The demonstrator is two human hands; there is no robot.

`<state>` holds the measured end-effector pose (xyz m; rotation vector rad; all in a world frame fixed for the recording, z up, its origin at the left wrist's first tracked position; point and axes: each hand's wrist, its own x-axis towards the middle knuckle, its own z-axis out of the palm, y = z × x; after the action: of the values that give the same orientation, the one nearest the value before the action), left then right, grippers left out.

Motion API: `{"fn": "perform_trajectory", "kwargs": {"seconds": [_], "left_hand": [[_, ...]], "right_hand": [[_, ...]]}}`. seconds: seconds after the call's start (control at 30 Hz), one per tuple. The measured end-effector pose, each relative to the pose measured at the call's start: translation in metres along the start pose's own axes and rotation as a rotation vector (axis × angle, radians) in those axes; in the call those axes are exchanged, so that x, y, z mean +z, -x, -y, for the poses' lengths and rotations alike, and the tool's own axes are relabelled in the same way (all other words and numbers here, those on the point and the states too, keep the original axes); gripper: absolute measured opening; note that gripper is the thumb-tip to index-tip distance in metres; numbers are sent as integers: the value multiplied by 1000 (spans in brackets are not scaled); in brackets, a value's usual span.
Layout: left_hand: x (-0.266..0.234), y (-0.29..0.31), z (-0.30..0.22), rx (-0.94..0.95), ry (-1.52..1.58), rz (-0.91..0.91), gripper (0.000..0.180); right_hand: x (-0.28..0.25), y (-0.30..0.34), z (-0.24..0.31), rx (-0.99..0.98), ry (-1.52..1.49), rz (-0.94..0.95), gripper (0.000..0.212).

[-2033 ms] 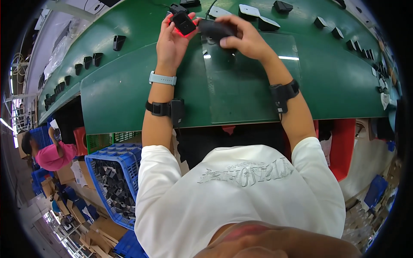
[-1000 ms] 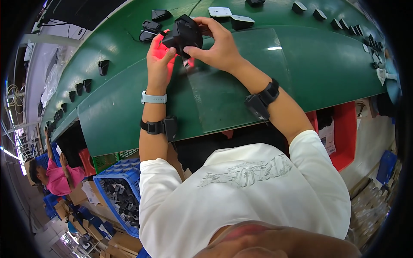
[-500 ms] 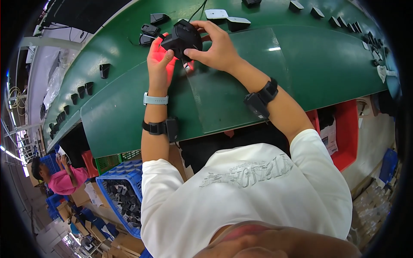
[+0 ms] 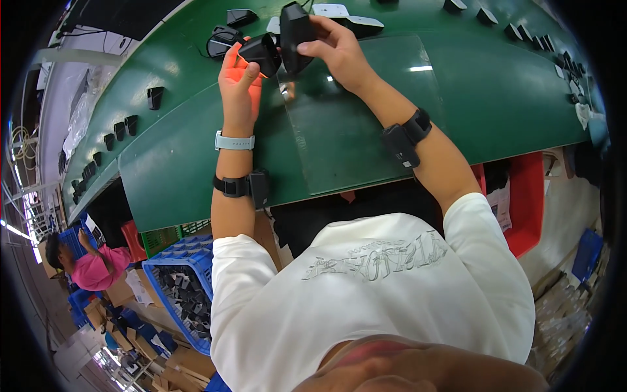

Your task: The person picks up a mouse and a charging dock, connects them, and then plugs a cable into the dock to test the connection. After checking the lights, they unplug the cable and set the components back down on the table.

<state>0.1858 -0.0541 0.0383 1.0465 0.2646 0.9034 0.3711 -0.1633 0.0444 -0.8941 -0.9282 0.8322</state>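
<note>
A small black plastic housing [image 4: 261, 55], its hollow side turned to the right, is gripped by my left hand [image 4: 239, 90] between thumb and fingers. Orange-red light falls on those fingers. Close beside it, my right hand [image 4: 343, 57] pinches a taller black angular device [image 4: 295, 38], upright, thumb on its near face. Whether the two pieces touch is hard to make out. Behind my left hand lie black housings, one [image 4: 241, 17] farther back and another [image 4: 222, 40] with a thin cable. Pale-faced pieces [image 4: 330, 10] rest beyond my right hand.
A transparent sheet [image 4: 366, 124] covers the middle of the green table [image 4: 170, 176]. Rows of black housings line both sides, one [image 4: 155, 97] at left. Below the table edge are a blue crate [image 4: 204, 264] of black parts and a red bin [image 4: 530, 202]. A person in pink [image 4: 101, 268] is far left.
The black pieces were together in both hands; now one is in each hand. My right hand has moved up and right and turned its piece upright.
</note>
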Motion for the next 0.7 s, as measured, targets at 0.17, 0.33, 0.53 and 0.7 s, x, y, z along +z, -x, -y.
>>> {"fn": "perform_trajectory", "kwargs": {"seconds": [0.17, 0.33, 0.53, 0.7], "left_hand": [[2, 4, 1, 116, -114, -33, 62], [13, 8, -4, 112, -278, -10, 62], [21, 7, -6, 131, -365, -43, 63], [25, 8, -4, 174, -471, -36, 64]], "right_hand": [[0, 1, -2, 40, -75, 22, 56], [-2, 1, -1, 59, -62, 21, 52], [-9, -2, -5, 38, -65, 48, 46], [-9, -2, -8, -41, -25, 31, 51]]}}
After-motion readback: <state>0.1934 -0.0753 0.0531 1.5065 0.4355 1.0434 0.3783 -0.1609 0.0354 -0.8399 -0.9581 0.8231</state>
